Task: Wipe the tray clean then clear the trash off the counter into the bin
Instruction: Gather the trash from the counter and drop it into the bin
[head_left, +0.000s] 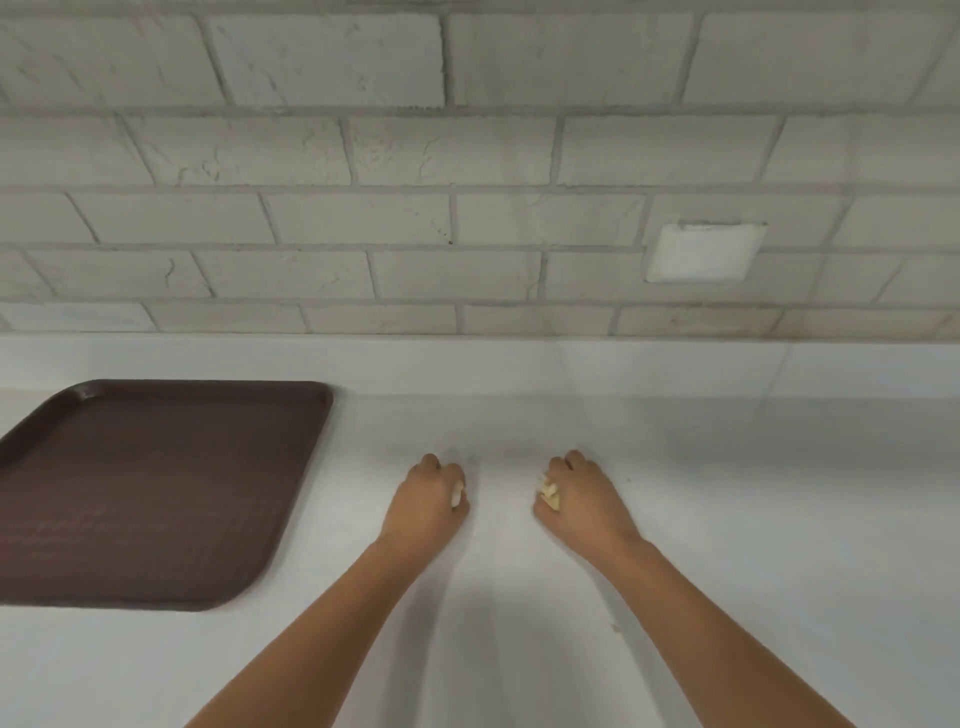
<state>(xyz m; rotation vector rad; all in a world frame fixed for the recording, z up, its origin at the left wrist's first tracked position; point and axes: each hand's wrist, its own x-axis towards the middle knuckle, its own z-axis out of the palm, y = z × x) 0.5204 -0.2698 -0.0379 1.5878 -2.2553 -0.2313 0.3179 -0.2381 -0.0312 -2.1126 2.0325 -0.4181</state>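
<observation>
A dark brown tray (156, 493) lies flat on the white counter (779, 519) at the left, with nothing on it. My left hand (423, 501) rests on the counter right of the tray, fingers closed around a pale scrap of trash (457, 493). My right hand (582, 499) is a short gap to its right, closed on several yellowish scraps (548, 493) that stick out by the thumb. One tiny crumb (616, 627) lies on the counter beside my right forearm. No bin is in view.
A pale brick wall (467, 208) rises directly behind the counter, with a white square cover plate (704, 252) on it at the right. A low white upstand runs along the back of the counter.
</observation>
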